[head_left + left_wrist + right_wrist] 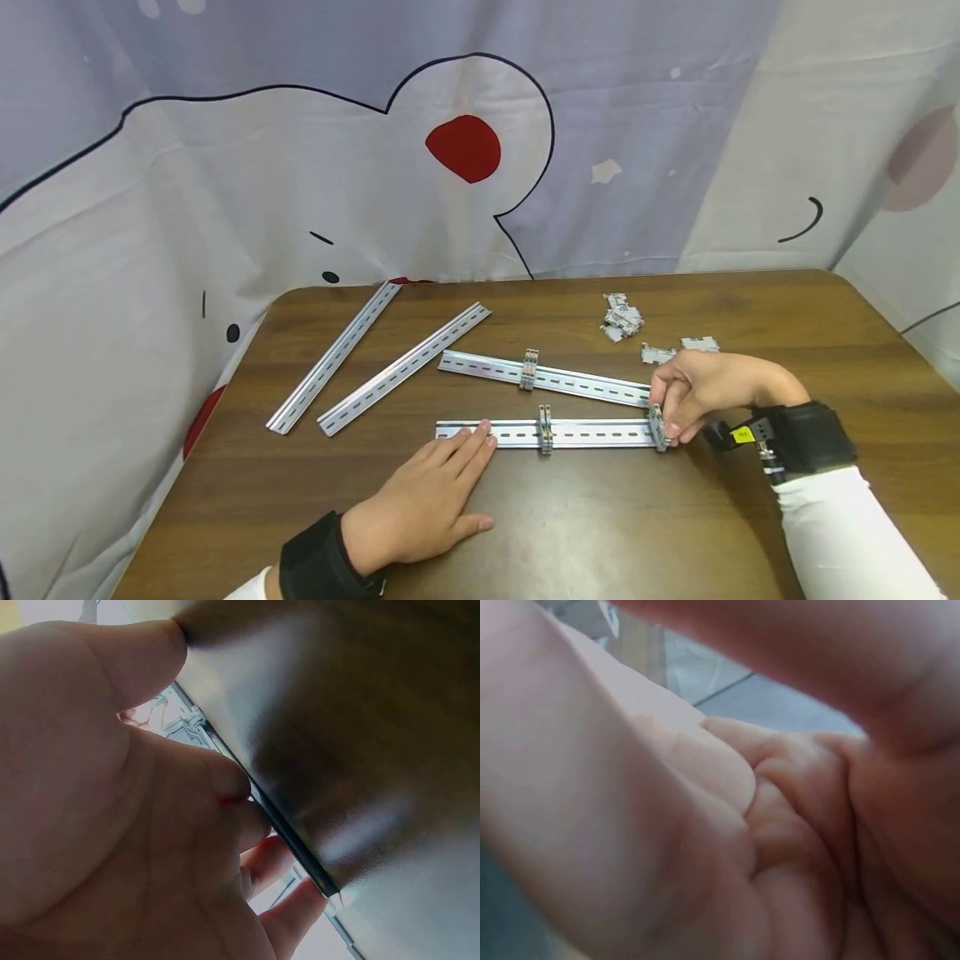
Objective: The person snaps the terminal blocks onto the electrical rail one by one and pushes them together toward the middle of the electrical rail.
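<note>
Behind the brown worktop (570,517) hangs a pale printed cloth (300,183), drawn with black outlines and a big red patch (467,148). Across the wood, nearest the person, lies a slotted metal rail (600,434). The left hand (420,504) rests on its left end, fingers straight and laid over the metal, thumb out to the side; it grasps nothing. At the opposite end the right hand (705,387) pinches a small grey block (658,429) between thumb and fingers. That block stands at the rail's right end, leaning a little; whether it is fully seated, I cannot tell, and the right wrist's view is nearly all blurred palm.

A second block (545,430) sits upright near the middle of this front rail. Just behind, a slanting rail (585,383) bears another block (528,369), its right end reaching the right hand's fingers. Two bare rails (405,367) (333,358) lie diagonally to the left. Beyond the right hand are two loose pieces (658,355) (700,343), with a small heap of similar ones (622,318) farther back.
</note>
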{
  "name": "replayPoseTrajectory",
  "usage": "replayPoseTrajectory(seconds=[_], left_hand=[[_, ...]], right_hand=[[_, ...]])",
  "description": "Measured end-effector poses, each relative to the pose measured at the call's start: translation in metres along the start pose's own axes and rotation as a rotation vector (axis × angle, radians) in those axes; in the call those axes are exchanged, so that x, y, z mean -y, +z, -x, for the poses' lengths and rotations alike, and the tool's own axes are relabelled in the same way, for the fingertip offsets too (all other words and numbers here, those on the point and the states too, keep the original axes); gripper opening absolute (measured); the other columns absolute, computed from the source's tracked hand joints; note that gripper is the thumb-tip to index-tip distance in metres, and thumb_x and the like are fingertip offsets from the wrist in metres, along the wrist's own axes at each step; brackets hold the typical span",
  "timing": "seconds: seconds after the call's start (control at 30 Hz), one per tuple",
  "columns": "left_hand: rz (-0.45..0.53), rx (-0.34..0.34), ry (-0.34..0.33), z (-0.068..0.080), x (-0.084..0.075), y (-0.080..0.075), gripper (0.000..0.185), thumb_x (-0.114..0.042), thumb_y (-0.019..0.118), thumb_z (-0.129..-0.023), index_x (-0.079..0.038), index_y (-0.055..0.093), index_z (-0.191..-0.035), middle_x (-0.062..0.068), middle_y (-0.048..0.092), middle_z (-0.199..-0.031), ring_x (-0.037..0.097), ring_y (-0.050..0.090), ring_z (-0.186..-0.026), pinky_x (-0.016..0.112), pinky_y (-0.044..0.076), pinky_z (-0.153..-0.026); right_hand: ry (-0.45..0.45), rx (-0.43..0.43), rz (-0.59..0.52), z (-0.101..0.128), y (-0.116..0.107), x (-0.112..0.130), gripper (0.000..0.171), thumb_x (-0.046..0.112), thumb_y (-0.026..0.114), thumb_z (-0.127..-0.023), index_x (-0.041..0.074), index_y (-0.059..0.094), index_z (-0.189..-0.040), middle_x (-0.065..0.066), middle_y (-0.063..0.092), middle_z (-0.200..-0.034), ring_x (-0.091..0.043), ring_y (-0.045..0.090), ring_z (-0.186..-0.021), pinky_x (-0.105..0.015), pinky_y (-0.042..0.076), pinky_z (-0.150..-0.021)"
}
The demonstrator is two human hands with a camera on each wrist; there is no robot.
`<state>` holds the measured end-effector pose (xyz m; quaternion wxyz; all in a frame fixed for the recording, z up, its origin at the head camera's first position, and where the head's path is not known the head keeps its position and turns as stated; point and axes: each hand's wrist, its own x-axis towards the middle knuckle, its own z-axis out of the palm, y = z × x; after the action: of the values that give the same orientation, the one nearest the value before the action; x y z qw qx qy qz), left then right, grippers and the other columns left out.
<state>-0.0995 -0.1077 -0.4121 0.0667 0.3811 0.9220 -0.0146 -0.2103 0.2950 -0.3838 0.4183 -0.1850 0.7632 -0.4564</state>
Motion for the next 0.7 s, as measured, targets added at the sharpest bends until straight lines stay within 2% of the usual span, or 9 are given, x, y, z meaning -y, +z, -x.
replayPoseTrajectory(seconds=[0.4, 0.7], left_hand=[[0.02, 0.007, -0.002, -0.001, 0.001, 0.0, 0.08, -0.058, 0.041, -0.098, -0.006, 0.022, -0.155, 0.012, 0.012, -0.163, 0.029, 0.02, -0.147, 0.046, 0.027, -0.115], [0.018, 0.013, -0.001, -0.001, 0.0, 0.0, 0.079, -0.058, 0.04, -0.098, -0.006, 0.022, -0.155, 0.012, 0.013, -0.163, 0.029, 0.02, -0.148, 0.046, 0.026, -0.116]], right_hand=[[0.032, -0.068, -0.009, -0.014, 0.014, 0.012, 0.042, 0.0, 0.078, -0.077, -0.012, 0.05, -0.105, -0.025, 0.071, -0.085, -0.036, 0.072, -0.08, -0.045, 0.059, -0.072], [0.008, -0.107, -0.028, -0.029, 0.033, 0.022, 0.04, 0.0, 0.078, -0.077, -0.012, 0.053, -0.106, -0.022, 0.072, -0.085, -0.034, 0.072, -0.08, -0.044, 0.058, -0.075]])
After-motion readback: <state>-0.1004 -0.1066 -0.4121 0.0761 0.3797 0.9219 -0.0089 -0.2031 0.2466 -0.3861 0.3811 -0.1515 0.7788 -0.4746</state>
